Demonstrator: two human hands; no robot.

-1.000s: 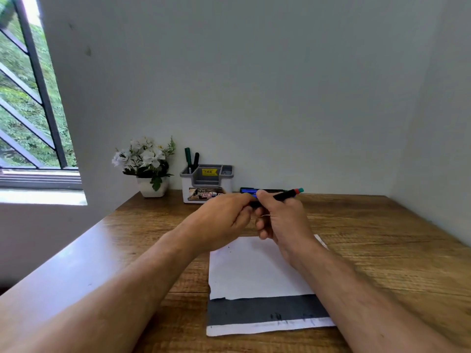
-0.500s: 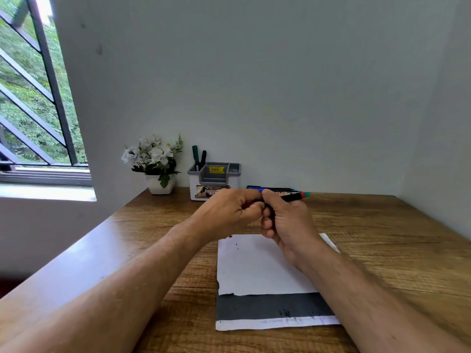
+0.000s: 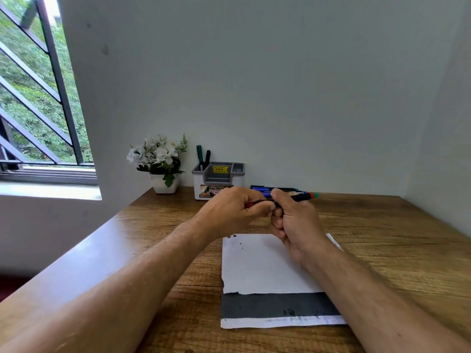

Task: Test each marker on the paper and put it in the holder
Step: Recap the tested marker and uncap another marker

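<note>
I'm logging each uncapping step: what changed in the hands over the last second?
The left hand now pinches a red cap drawn slightly leftward off the marker. The right hand keeps its grip on the barrel. Paper and holder unchanged.

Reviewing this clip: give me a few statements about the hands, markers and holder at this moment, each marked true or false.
1. Both hands grip one marker above the paper. True.
2. The holder has no markers in it. False: two stand in its left compartment.
3. The left hand rests flat on the paper. False: it is raised, gripping the marker's red end.
4. More markers lie on the table right of the holder. True.
5. The right hand is raised, off the paper. True.
</note>
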